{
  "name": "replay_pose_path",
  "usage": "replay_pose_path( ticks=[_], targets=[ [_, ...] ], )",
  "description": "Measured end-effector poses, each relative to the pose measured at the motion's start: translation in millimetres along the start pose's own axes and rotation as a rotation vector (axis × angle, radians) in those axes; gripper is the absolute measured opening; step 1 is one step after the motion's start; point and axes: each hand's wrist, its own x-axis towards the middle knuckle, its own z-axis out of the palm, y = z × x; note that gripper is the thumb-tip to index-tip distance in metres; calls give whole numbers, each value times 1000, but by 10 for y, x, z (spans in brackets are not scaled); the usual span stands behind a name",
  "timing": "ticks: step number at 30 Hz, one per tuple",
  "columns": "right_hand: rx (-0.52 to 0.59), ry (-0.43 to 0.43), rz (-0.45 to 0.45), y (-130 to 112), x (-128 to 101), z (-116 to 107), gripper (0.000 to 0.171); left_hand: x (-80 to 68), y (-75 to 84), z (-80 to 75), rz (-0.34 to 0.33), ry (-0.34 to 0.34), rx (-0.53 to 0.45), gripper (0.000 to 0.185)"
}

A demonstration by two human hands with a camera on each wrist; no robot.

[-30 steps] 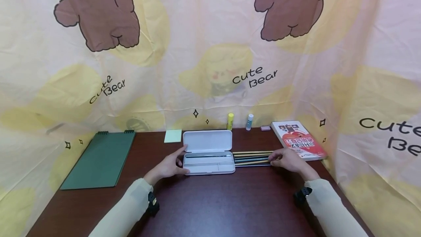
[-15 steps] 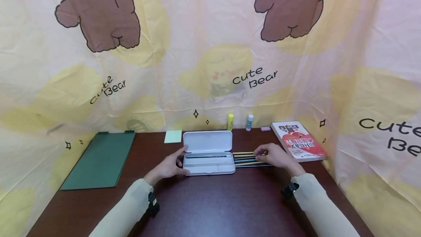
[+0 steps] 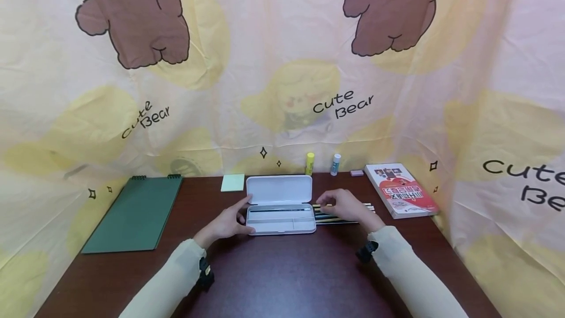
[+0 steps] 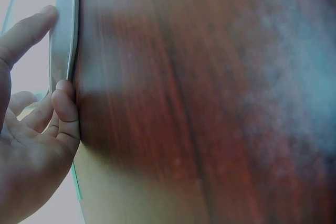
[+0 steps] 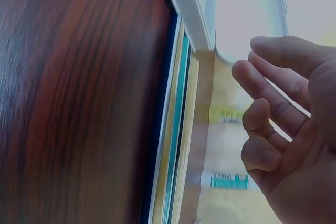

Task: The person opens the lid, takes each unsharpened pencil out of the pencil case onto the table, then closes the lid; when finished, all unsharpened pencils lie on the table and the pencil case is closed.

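A white pencil case [image 3: 269, 225] lies with its lid raised at the middle of the desk. One dark pencil [image 3: 280, 209] rests along its back compartment. My left hand [image 3: 222, 222] holds the case's left end, thumb at the front corner and index finger by the lid hinge. In the left wrist view, fingertips touch the case's side [image 4: 65, 30]. Several long pencils [image 3: 328, 220], yellow, black and teal, lie side by side against the right end. My right hand [image 3: 346, 204] hovers over them near the case; the right wrist view shows its fingers bent loosely, nothing between them.
A green spiral pad [image 3: 134, 215] lies at left. Behind the case are sticky notes [image 3: 232, 182], a yellow glue stick [image 3: 310, 163], a white-and-blue glue stick [image 3: 336, 164] and a pink eraser [image 3: 356, 173]. A red-and-white book [image 3: 401, 190] lies at right, a printed curtain [image 3: 273, 126] behind.
My right hand has left the pencils' right ends and moved left above them, close to the case. The pencils' right ends now show. My left hand stays at the case.
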Motion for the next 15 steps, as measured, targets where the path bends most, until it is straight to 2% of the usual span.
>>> replay_pose_path(
  ticks=[7, 15],
  targets=[
    [-30, -7, -95, -150, 81, 163, 19, 5, 9, -5, -3, 4, 11, 108],
    [-48, -82, -85, -217, 142, 364, 16, 3, 1, 1, 1, 1, 12, 108]
  ],
)
